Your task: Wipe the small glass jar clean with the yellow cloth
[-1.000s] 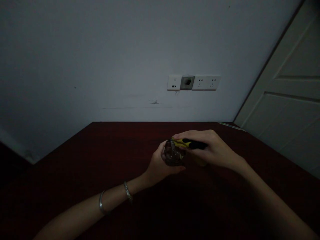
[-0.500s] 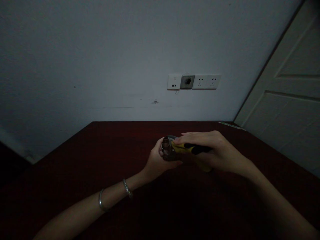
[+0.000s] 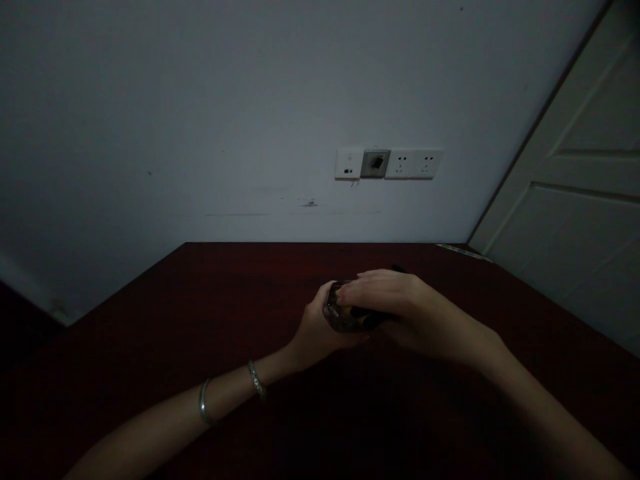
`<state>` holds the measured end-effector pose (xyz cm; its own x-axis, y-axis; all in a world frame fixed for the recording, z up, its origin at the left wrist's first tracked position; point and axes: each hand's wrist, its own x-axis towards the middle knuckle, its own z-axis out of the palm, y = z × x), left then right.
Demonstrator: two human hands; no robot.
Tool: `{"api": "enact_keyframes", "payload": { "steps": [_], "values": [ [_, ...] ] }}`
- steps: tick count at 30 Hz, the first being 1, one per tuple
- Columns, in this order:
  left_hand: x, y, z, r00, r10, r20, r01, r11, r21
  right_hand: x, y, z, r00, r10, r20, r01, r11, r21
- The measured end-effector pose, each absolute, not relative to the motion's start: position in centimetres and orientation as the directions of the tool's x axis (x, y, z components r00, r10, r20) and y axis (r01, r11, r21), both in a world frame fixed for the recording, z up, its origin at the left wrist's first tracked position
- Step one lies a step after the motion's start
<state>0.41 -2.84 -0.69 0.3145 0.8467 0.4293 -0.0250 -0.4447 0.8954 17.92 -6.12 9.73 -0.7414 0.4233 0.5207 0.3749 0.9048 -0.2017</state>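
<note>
Near the middle of the dark red table, my left hand (image 3: pixel 313 333) is closed around a small, dark, see-through vessel (image 3: pixel 341 323) that looks like glass. Its mouth is hidden. My right hand (image 3: pixel 400 300) reaches over from the right, its fingertips at the vessel's top. Under its fingers a yellow-and-black thing (image 3: pixel 369 319) is gripped, mostly covered by the hand and too dark to name. Both hands are close together, the right one lying partly over the left one's thumb side.
The dark red tabletop (image 3: pixel 240 287) meets a pale wall (image 3: pixel 225 120) at the back. A row of sockets and switches (image 3: pixel 387 164) is set in this wall. To the right is a white panelled door (image 3: pixel 580 213). The light is dim.
My right hand has moved left and slightly down over the vessel, covering most of the yellow part. The vessel has tilted and shifted slightly down in my left hand.
</note>
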Motion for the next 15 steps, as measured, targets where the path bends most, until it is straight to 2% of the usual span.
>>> {"api": "enact_keyframes", "payload": {
  "steps": [7,10,15],
  "values": [
    [0.6,-1.6,-0.8,0.287,0.875,0.39,-0.237,-0.33,0.914,17.4,-7.4,10.4,-0.774,0.465,0.43,0.388,0.885,-0.259],
    [0.6,-1.4,-0.5,0.259,0.906,0.335,-0.28,-0.262,0.924,18.5,-7.4,10.8,-0.707,0.505,0.495,0.421,0.863,-0.279],
    [0.3,-2.4,0.5,0.307,0.935,0.18,-0.27,-0.096,0.958,20.2,-6.2,10.4,-0.574,0.487,0.658,0.507,0.843,-0.182]
  ]
}}
